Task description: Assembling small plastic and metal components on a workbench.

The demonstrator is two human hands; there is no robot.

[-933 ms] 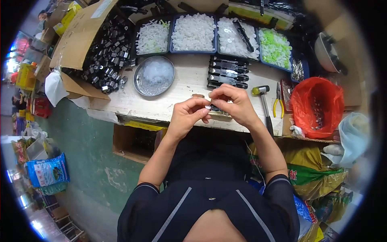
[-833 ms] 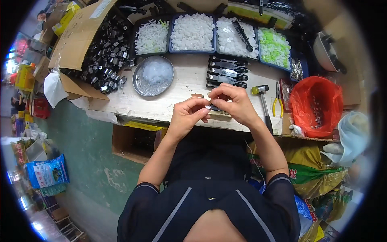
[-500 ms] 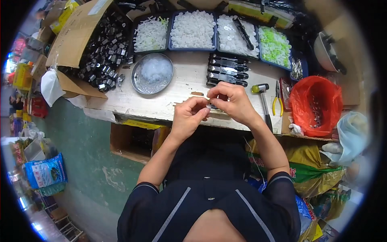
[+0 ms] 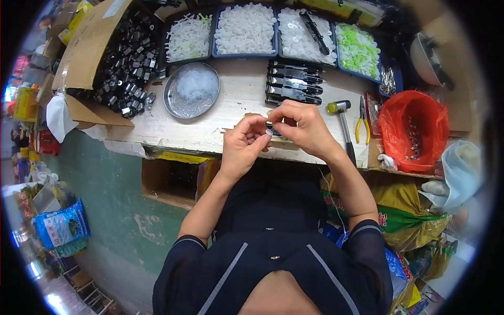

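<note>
Surface: wooden workbench (image 4: 231, 118), round metal dish (image 4: 191, 90) on it.
Left hand (image 4: 244, 147): pinches small white piece (image 4: 268, 133).
Right hand (image 4: 303, 128): fingertips pinched together, touching the same piece.

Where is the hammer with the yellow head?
In the head view, the yellow-headed hammer lies on the wooden bench right of the right hand, beside the yellow-handled pliers.

Small assembly workshop: worn table (image 4: 231, 113), trays of white plastic parts (image 4: 245, 29), carton of black metal pieces (image 4: 123, 58), hammer (image 4: 344, 126), pliers (image 4: 362, 121).
</note>
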